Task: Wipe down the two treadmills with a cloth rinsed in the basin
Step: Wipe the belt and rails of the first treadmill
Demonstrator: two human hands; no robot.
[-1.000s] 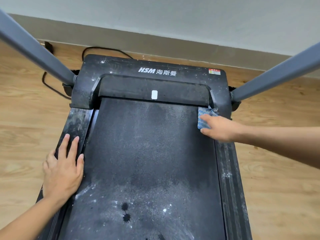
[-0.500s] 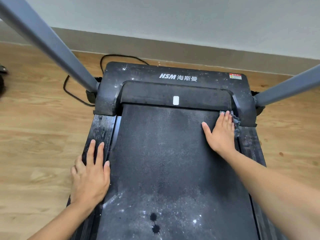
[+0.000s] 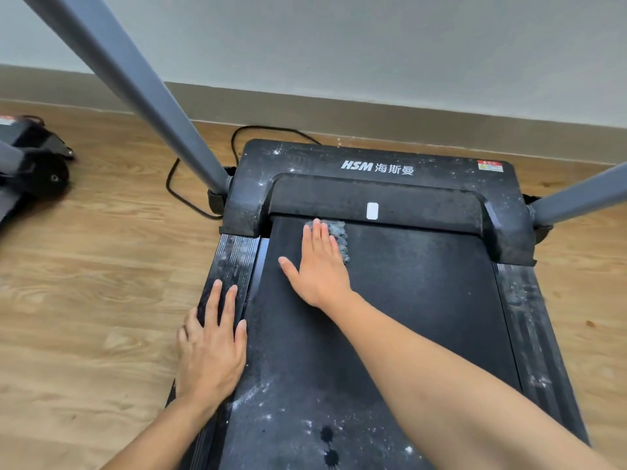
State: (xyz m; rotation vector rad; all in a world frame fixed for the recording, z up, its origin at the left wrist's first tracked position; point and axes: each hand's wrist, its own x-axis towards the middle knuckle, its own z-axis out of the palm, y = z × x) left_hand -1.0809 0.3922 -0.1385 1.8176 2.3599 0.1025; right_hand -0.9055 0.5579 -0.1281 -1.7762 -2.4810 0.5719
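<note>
your right hand [image 3: 320, 266] lies flat, fingers straight, pressing the cloth [image 3: 337, 237] on the treadmill [image 3: 407, 317] belt's far left corner; your left hand [image 3: 212, 347] rests open on the side rail [image 3: 234, 259]. keep pressure even, overlap strokes.

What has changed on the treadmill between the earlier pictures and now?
The right hand has slid the cloth leftward along the front of the belt, from its right edge to near its left edge, pressing it flat. The left hand stays flat on the left side rail.
</note>
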